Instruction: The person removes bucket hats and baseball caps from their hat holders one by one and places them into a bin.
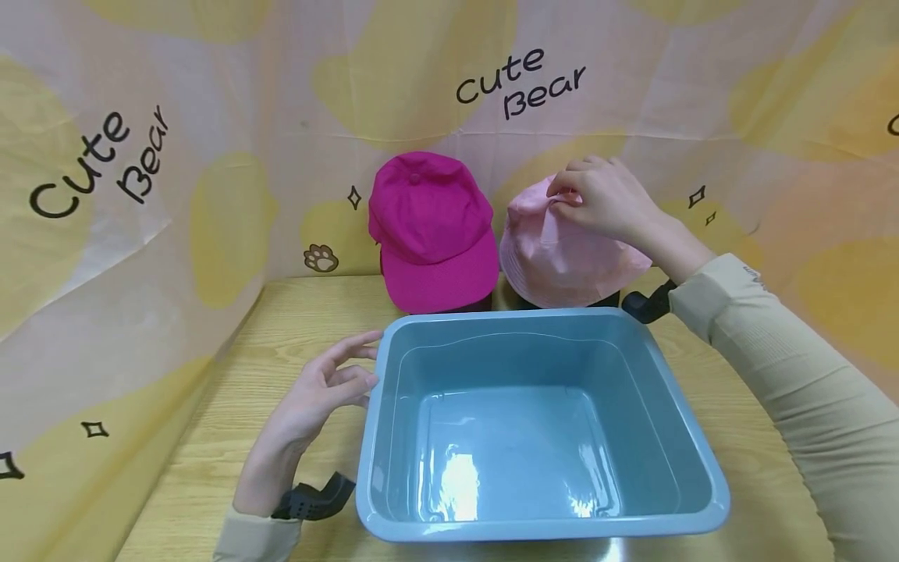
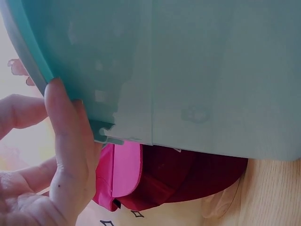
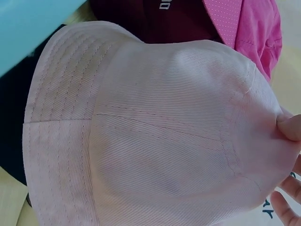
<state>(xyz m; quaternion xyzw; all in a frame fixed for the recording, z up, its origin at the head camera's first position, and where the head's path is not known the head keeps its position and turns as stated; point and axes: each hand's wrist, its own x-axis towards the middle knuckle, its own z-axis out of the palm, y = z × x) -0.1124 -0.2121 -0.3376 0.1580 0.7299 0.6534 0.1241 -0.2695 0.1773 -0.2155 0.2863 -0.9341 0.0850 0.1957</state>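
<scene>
A person's right hand (image 1: 604, 199) pinches the crown of a pale pink, stitched fabric bucket hat (image 1: 569, 261) between thumb and bent fingers, drawing the cloth into a fold. The hat sits at 12 o'clock from a light blue, rectangular plastic basin (image 1: 541, 531), just beyond its far rim, brim toward the basin. A dark object (image 3: 11, 132), mostly hidden, shows beneath the brim; whether the hat rests on it cannot be told. Just beside the hat, at 11 o'clock from the basin, a bright magenta fabric baseball cap (image 1: 435, 218) stands with its bill angled down toward the rim.

The left hand (image 1: 330, 382), half open with fingers loosely bent and spread, touches the basin's rim between 9 and 10 o'clock, fingertips against the edge without a closed grip. The basin stands on a pale wood-grain table (image 1: 295, 312) before a pink and yellow printed cloth backdrop (image 1: 393, 86) lettered "Cute Bear." Beige sleeves (image 1: 779, 390) cover both forearms.
</scene>
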